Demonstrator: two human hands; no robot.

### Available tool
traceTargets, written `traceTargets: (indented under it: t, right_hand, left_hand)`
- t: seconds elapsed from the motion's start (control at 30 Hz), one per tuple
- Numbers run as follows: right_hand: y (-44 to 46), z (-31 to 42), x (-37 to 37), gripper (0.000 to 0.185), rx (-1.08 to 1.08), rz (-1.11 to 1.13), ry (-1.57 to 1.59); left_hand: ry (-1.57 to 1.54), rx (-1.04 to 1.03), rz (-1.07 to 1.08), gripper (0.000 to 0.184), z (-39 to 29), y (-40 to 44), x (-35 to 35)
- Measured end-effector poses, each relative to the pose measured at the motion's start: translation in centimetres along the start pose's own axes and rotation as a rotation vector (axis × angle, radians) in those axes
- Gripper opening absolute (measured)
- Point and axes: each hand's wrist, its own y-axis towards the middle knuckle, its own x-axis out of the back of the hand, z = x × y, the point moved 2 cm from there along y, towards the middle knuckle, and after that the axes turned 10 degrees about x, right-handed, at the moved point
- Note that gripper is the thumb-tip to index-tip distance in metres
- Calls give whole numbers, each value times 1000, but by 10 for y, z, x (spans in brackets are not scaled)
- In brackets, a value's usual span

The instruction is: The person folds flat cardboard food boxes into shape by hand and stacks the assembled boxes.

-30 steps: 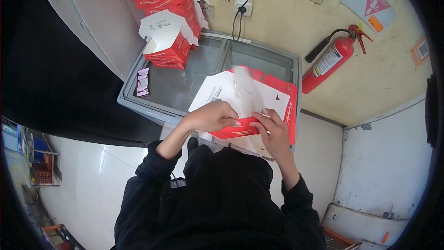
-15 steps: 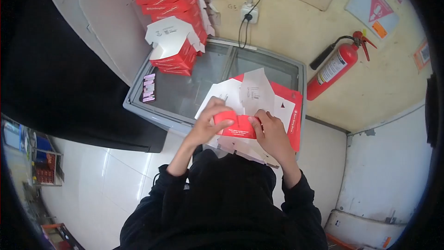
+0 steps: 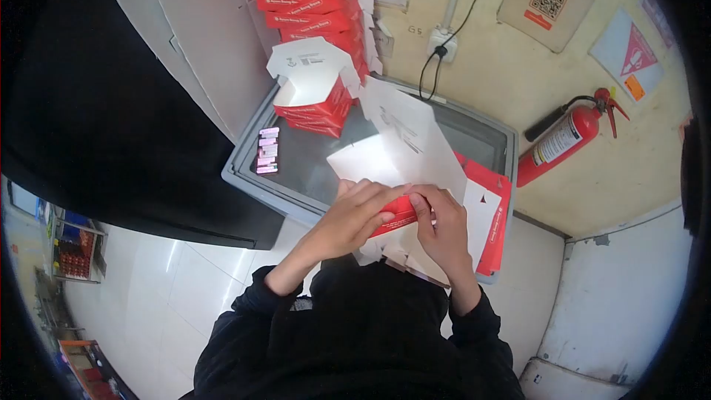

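Between both hands is a red and white carton, partly folded, its white lid flap standing up behind the fingers. My left hand grips the carton's red front panel from the left, thumb in front. On the right of the same panel, my right hand pinches the edge between thumb and fingers. Flat red and white card sheets lie under and to the right of the carton. A folded carton with its lid up sits behind, on the glass-topped freezer.
Tall stacks of red cartons rise at the back. A phone lies on the freezer's left side. A fire extinguisher hangs on the right wall, and a black cable runs from a wall socket.
The held carton's white flap has swung up and opened wider, and its sides now form a tray shape. My hands have closed in along the red panel. The camera view has shifted.
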Motion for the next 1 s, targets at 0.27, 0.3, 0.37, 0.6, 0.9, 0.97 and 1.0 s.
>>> traceTargets:
  t: [0.27, 0.3, 0.37, 0.6, 0.9, 0.97, 1.0]
  right_hand:
    - [56, -1, -44, 14, 11, 9, 33]
    - [63, -1, -47, 16, -24, 39, 44]
    - [85, -11, -63, 24, 180, -2, -18]
    - [100, -49, -98, 39, 369, -144, -64]
    - [-29, -58, -73, 37, 18, -161, -177]
    - [-58, -57, -58, 35, -82, -209, -219]
    - [-74, -61, -51, 34, -138, -271, -254]
  left_hand:
    - [1, -6, -135, 50, 42, 19, 38]
    - [64, -43, -207, 50, 47, 21, 41]
    - [193, -116, -347, 48, 57, 25, 48]
    - [597, 49, -854, 46, 169, 90, 64]
    - [513, 470, -263, 55, 290, 143, 15]
    - [483, 399, -341, 56, 264, 130, 8]
    - [519, 306, -420, 56, 243, 124, 2]
